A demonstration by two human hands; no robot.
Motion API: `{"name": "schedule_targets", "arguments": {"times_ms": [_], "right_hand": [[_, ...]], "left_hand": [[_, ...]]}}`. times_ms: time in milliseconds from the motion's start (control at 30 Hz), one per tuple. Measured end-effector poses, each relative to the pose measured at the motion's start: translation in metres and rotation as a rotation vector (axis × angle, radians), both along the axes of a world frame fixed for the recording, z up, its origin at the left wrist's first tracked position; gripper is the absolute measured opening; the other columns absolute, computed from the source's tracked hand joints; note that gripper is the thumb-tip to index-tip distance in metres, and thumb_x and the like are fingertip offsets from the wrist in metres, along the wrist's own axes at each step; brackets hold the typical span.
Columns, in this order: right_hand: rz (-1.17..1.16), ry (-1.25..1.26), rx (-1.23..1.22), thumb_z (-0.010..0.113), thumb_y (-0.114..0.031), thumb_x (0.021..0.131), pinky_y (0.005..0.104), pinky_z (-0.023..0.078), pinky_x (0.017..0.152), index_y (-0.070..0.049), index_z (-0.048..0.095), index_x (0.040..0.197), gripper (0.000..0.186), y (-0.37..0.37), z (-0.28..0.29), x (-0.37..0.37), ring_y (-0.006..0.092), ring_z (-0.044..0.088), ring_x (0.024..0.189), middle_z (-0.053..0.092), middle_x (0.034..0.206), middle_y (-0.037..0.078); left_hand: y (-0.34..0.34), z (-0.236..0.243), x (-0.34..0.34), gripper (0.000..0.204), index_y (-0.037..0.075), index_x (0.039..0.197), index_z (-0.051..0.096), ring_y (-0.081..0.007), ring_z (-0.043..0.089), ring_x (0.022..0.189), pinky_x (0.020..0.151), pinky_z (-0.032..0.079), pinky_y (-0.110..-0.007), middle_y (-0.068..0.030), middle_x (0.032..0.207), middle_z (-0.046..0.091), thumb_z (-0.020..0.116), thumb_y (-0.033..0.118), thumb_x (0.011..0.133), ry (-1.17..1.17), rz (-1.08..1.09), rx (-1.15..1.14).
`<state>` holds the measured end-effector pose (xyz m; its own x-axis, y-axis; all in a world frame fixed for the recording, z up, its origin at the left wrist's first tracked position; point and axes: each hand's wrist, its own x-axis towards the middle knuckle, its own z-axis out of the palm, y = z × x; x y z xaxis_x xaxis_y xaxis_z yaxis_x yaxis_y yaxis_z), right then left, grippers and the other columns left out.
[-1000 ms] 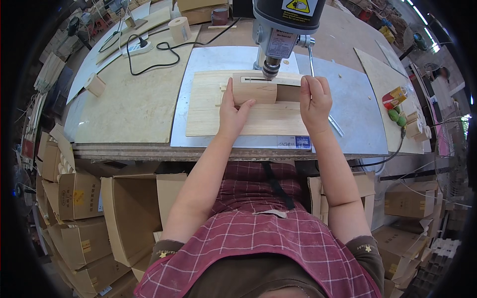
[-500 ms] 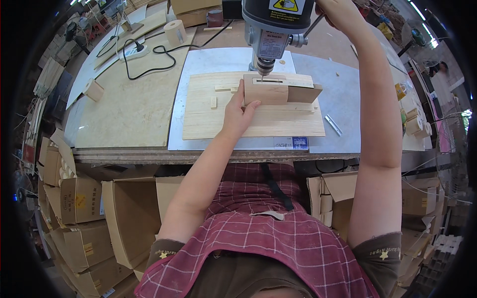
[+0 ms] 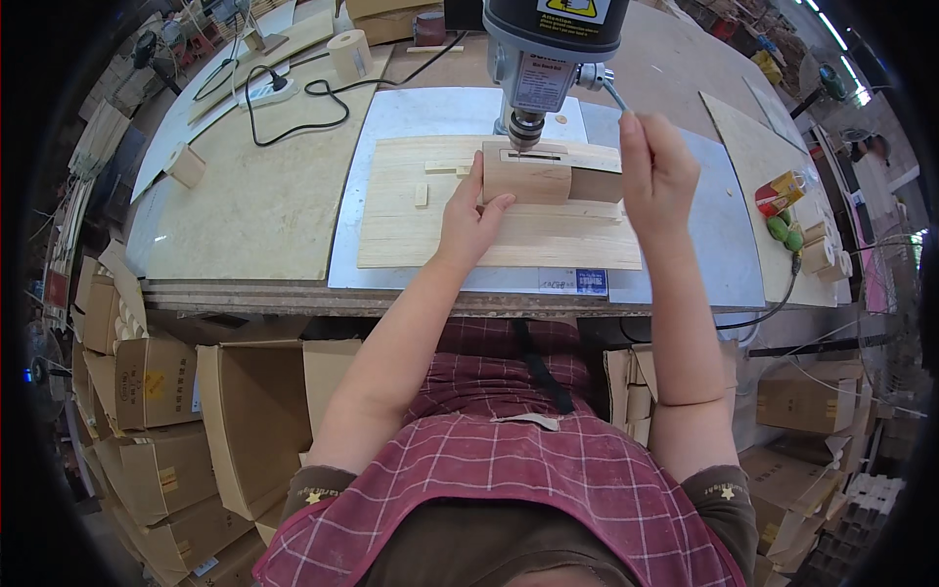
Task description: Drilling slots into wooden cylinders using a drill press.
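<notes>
A small bench drill press [image 3: 541,83] stands at the far middle of the table, its chuck [image 3: 526,130] low over a wooden block [image 3: 526,183] with a slotted top face. My left hand [image 3: 472,217] grips the block's left end, thumb on its near face and fingers along its side. The block rests against a wooden jig board [image 3: 421,240] that has small wood strips fixed on it. My right hand [image 3: 661,176] is closed round the end of the drill press's feed lever [image 3: 615,95], which points down toward me. The drill bit's tip is hard to make out at the slot.
On the left lie a power strip [image 3: 266,93] with a black cord and wooden cylinders [image 3: 349,56]. At the right edge are a red-yellow can [image 3: 780,194], green objects [image 3: 784,232] and more wooden pieces. Open cardboard boxes [image 3: 256,430] stand below the table edge.
My right hand has come down and toward me, swinging the feed lever down. The chuck sits lower, nearer the block. My left hand keeps its hold on the block.
</notes>
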<state>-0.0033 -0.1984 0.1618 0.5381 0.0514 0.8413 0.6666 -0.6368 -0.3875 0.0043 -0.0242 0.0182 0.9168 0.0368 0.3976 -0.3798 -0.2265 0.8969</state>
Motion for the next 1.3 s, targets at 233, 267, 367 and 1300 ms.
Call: {"name": "schedule_targets", "arguments": {"times_ms": [233,267,367,1300], "right_hand": [[-0.010,-0.127,0.069,0.056,-0.004,0.081,0.0288,0.036,0.048,0.000,0.055,0.078,0.005,0.007,-0.057,0.006,0.0194,0.045,0.055,0.048,0.066,0.009],[-0.008,-0.136,0.079,0.055,-0.004,0.082,0.0274,0.037,0.050,0.000,0.055,0.081,0.004,0.007,-0.065,0.008,0.0187,0.046,0.058,0.049,0.071,0.009],[-0.017,-0.186,0.068,0.054,-0.004,0.083,0.0256,0.038,0.054,0.000,0.056,0.086,0.005,0.007,-0.084,0.020,0.0183,0.047,0.062,0.051,0.078,0.009],[0.094,0.393,0.207,0.042,-0.030,0.087,0.0367,0.043,0.063,0.002,0.057,0.080,0.036,-0.018,0.068,0.099,0.0255,0.056,0.066,0.057,0.070,0.015]], "left_hand": [[0.000,-0.002,0.001,0.067,-0.001,0.133,0.027,-0.0208,0.057,0.094,0.071,0.049,-0.028,-0.0177,0.109,0.054,0.062,0.012,0.078,0.022,-0.003,-0.008],[0.000,-0.003,0.001,0.067,-0.001,0.133,0.027,-0.0208,0.056,0.094,0.071,0.048,-0.028,-0.0177,0.109,0.054,0.062,0.012,0.078,0.020,-0.005,-0.009],[0.000,-0.005,0.002,0.067,-0.001,0.133,0.027,-0.0211,0.056,0.096,0.072,0.048,-0.028,-0.0177,0.109,0.054,0.062,0.012,0.078,0.022,-0.015,-0.030],[0.004,-0.004,-0.001,0.074,0.003,0.136,0.024,-0.0166,0.057,0.089,0.067,0.048,-0.025,-0.0138,0.115,0.052,0.065,0.005,0.074,0.091,-0.041,-0.074]]}}
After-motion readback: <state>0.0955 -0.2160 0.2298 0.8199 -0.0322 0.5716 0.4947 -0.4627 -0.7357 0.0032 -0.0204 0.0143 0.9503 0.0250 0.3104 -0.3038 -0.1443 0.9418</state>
